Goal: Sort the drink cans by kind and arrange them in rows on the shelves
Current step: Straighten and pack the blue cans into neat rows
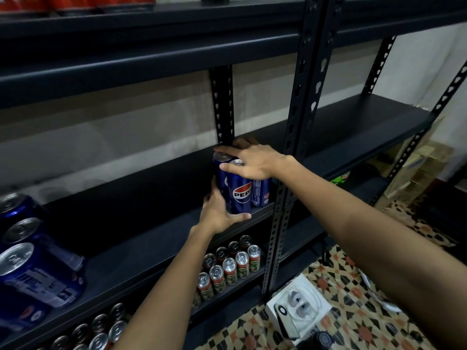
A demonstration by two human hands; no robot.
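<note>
Black metal shelves [151, 238] fill the view, tiled floor [353, 311] below right. Your blue cola cans [240, 190] stand in a tight cluster at the middle shelf's right end, by the upright post [298, 137]. Left hand [217, 213] cups the front can low, fingers curled round it; right hand [252, 160] lies flat over the tops, fingers straight. Cans prob. full: stiff, heavy-ish, slick paint, so grip mid-body w/ the palm, don't squeeze. More blue cans [30, 271] sit far left; green-label cans [227, 269] in rows on the shelf below; red cans [75, 3] up top.
</note>
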